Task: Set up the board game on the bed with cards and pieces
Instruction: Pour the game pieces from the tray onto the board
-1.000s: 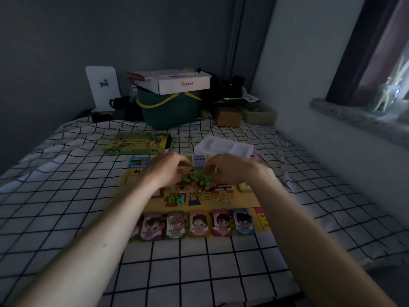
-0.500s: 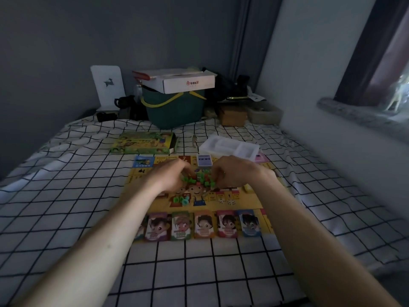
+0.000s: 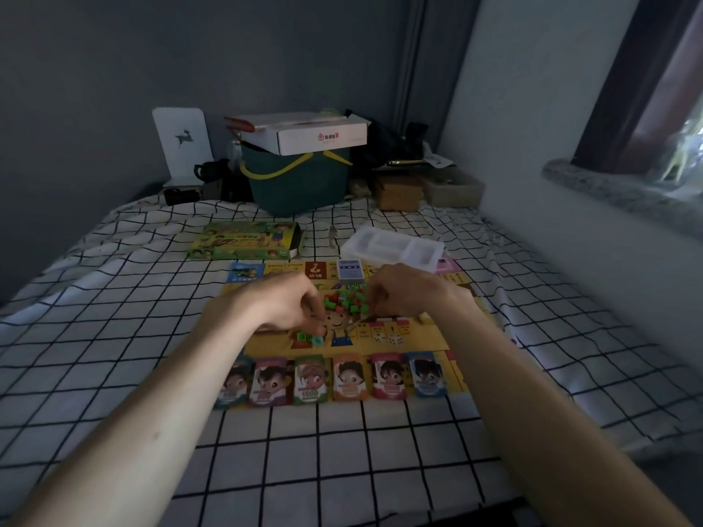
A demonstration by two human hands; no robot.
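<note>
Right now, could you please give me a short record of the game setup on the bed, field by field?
surface: bed sheet, white with a black grid
board: yellow game board, lying flat on the sheet
cards: six character cards in a row along the near edge of the board
pieces: pile of small green and red pieces at the middle of the board
dice: two white dice on the board
left hand: fingers curled at the pile
right hand: fingers curled at the pile
tray: white plastic tray beyond the board
box: game box beyond the board, on the left
</note>
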